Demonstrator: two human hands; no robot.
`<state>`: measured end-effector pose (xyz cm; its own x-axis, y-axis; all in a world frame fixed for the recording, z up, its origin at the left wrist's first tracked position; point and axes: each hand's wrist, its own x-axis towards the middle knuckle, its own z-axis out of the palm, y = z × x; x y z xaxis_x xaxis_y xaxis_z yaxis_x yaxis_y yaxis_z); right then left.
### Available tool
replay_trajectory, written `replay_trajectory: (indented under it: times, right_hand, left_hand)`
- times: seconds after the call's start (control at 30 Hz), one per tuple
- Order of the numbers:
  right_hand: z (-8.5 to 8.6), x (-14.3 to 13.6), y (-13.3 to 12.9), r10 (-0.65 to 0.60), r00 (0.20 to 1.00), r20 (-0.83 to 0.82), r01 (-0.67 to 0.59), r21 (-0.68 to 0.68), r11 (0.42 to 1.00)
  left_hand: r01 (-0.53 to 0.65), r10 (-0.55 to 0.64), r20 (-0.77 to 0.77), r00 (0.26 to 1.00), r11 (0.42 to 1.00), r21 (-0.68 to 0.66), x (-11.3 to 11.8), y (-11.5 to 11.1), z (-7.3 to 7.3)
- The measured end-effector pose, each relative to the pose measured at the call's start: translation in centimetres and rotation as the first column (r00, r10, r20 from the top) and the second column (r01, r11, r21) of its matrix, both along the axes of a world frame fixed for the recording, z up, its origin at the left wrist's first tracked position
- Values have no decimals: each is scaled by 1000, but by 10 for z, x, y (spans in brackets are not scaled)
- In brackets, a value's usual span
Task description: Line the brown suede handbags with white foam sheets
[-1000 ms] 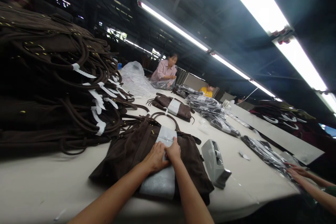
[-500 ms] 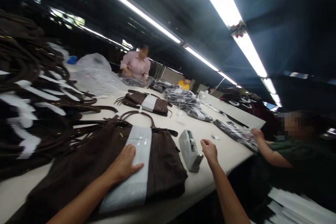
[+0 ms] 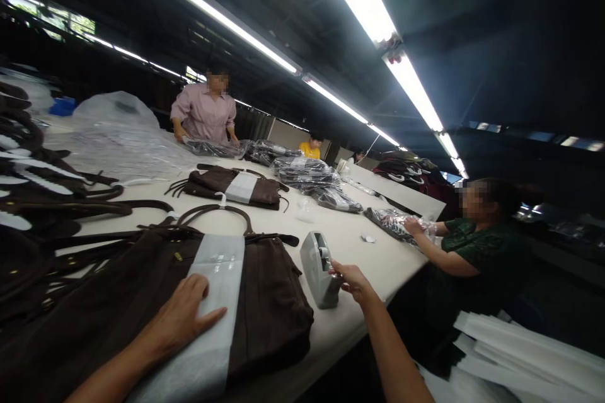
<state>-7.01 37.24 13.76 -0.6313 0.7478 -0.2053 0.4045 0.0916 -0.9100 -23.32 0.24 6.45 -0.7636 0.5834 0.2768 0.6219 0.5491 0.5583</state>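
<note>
A dark brown bag (image 3: 269,296) lies on the table with a white wrap (image 3: 220,271) around its middle. My left hand (image 3: 186,312) rests on the wrap and the bag, thumb spread from the fingers. Right of the bag stands a grey tape dispenser (image 3: 317,271). At its front end is my right hand (image 3: 352,280), fingers closed at the cutting edge; whatever they pinch is too small to make out. The bag's looped handles (image 3: 246,217) extend away from me.
Another wrapped brown bag (image 3: 205,184) lies behind. Plastic-covered bags (image 3: 302,173) are piled farther back. Strapped brown bags (image 3: 28,252) crowd the left. A person in green (image 3: 477,245) handles a plastic-covered bag at right; a person in pink (image 3: 205,113) stands across the table (image 3: 265,217).
My right hand has moved left and down to the dispenser's front end. My left hand stays on the wrap. The whole view has shifted, so things appear farther left.
</note>
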Motion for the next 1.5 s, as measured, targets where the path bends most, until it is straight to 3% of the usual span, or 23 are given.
replay_trajectory:
  times: [0.33, 0.53, 0.63, 0.77, 1.03, 1.2, 1.3, 1.43, 1.5]
  right_hand:
    - [20, -4, -25, -10, 987, -157, 49, 244, 969]
    - [35, 21, -47, 49, 951, -306, 101, 456, 884]
    - [33, 36, -56, 61, 942, -331, 74, 380, 922]
    - [12, 51, -64, -30, 947, -321, 107, 223, 969]
    - [-36, 73, -70, -180, 881, -438, 187, -27, 982]
    - [-63, 94, -61, -302, 825, -478, 194, -262, 945]
    - [-91, 111, -54, -336, 806, -488, 162, -364, 917]
    - [-128, 133, -51, -405, 806, -433, 206, -436, 876]
    - [-132, 137, -51, -429, 812, -396, 270, -397, 877]
  left_hand:
    - [-2, 1, 30, 1000, 999, 34, 2, 0, 1]
    - [10, -10, 11, 1000, 1000, 28, 3, 0, 2]
    - [14, -14, -5, 1000, 1000, 24, 2, 0, 1]
    - [10, -9, -4, 1000, 1000, 17, 0, 1, 0]
    - [4, -4, -29, 1000, 1000, 10, -3, 1, -4]
    - [5, -5, -15, 1000, 1000, -22, -2, 1, -3]
    - [11, -11, 0, 1000, 999, -32, -3, 1, -3]
    - [6, -6, -2, 1000, 1000, -24, -4, 1, -4]
    - [8, -8, -9, 1000, 1000, -21, -3, 0, -5]
